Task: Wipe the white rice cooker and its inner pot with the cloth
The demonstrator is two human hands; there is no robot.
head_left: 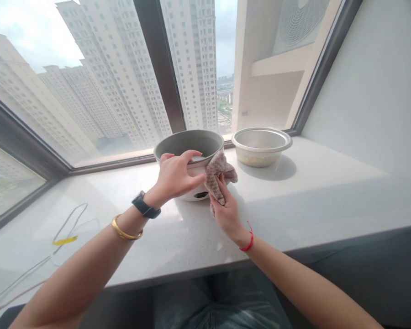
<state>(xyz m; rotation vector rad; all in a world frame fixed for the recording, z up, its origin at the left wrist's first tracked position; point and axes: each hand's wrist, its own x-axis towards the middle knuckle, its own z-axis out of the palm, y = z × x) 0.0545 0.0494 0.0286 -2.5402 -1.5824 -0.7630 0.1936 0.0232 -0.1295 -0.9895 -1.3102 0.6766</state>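
A white electric cooker pot (178, 145) with a grey inside stands on the white windowsill counter (311, 201), near the window. My left hand (176, 176) grips its front rim, fingers curled over the edge. My right hand (226, 211) is closed on a brownish patterned cloth (218, 170) and presses it against the pot's right outer wall. A dark watch and a gold bangle sit on my left wrist, a red string on my right.
A metal bowl (261, 139) with something pale inside stands to the right of the pot by the window frame. A white cable (70, 219) with a yellow tag lies on the counter at the left. The counter's front edge runs just above my lap.
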